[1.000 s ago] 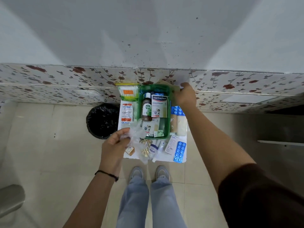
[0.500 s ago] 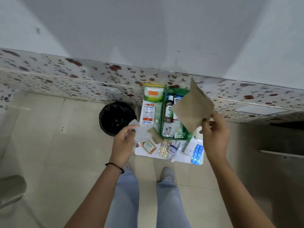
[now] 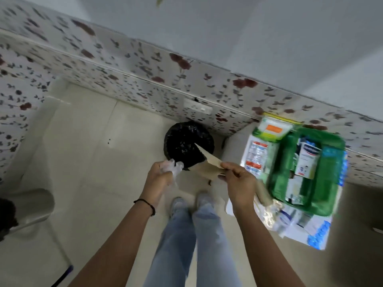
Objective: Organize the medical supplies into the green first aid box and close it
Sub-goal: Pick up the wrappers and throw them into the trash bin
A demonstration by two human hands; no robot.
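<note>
Crumpled clear plastic [image 3: 173, 165] is clenched in the left hand [image 3: 158, 176]; a brown paper sheet [image 3: 207, 164] is pinched by the right hand [image 3: 238, 181] — both above the black-lined bin [image 3: 182, 141]. Green first aid box [image 3: 329, 177] lies open on the small table [image 3: 232, 208] at right.

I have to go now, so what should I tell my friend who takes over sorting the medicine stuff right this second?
Left hand: shut on crumpled clear plastic, near the black bin.
Right hand: pinching a brown paper piece over the bin.
Green first aid box: open on the small table, some boxes already inside.
Left: bin the rubbish, pack the packets and blue pill strips lying around the box, then close it.
</note>
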